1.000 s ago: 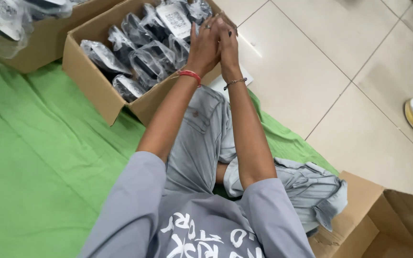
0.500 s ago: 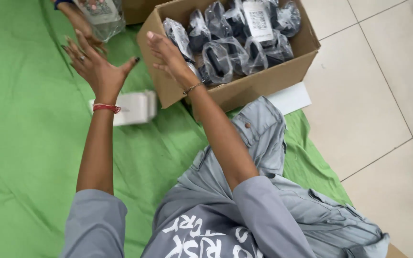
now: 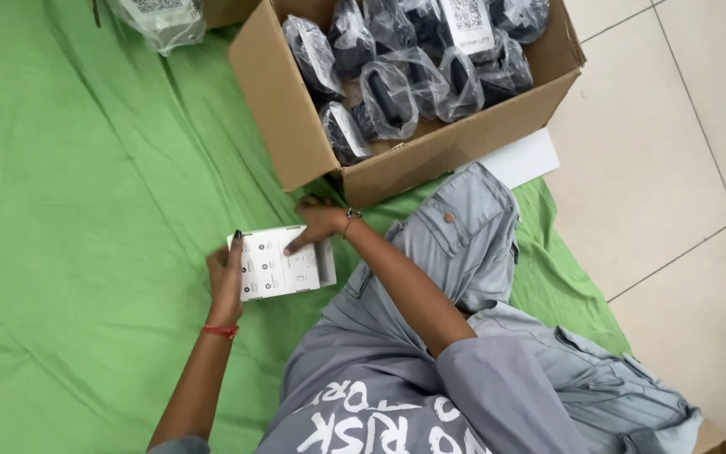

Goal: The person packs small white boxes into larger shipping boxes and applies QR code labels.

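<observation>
Left hand: cupped against the left edge of a small white box, steadying it.
Right hand: fingers spread narrow, index pressing on the box top.
Box: lay flat on the green cloth, just beside the near corner of the cardboard carton.
Carton: held many black items in clear bags.
Progress: box closed, bagged items not yet touched.

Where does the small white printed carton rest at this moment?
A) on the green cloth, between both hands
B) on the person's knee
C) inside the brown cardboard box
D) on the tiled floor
A: the small white printed carton lies on the green cloth, with the left hand at its edge and the right hand on top.
</observation>
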